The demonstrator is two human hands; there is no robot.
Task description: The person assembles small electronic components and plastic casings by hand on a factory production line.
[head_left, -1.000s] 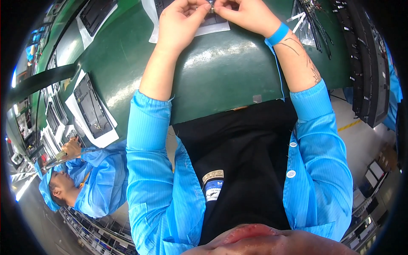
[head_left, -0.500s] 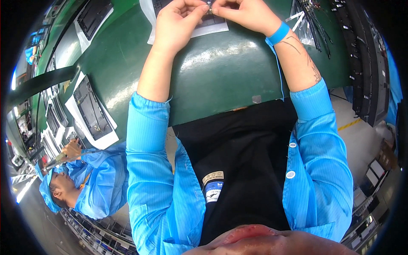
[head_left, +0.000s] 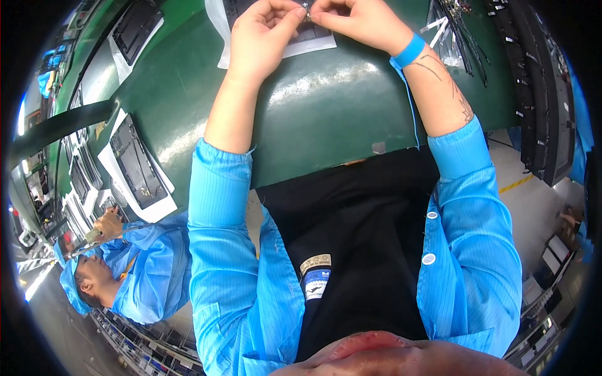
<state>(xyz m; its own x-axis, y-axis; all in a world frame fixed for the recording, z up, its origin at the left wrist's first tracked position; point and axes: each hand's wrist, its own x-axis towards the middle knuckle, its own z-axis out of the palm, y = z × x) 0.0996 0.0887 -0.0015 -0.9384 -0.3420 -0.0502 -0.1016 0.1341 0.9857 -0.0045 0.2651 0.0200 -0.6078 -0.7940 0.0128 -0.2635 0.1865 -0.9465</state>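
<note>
My left hand (head_left: 263,34) and my right hand (head_left: 357,22) meet at the top of the view, fingertips pinched together on a small metallic part (head_left: 306,10). They hover over a dark flat panel on a white sheet (head_left: 313,42) that lies on the green table (head_left: 326,119). A blue wrist strap (head_left: 408,51) with a thin cord circles my right wrist. The part is mostly hidden by my fingers.
A bundle of thin black cables (head_left: 461,31) lies to the right of my hands. More dark panels on white trays (head_left: 135,169) line the table on the left. A co-worker in a blue coat and cap (head_left: 125,269) works at lower left. A dark rack (head_left: 539,94) stands at right.
Both hands have shifted slightly down in the view and stay pinched together on the small part over the white sheet.
</note>
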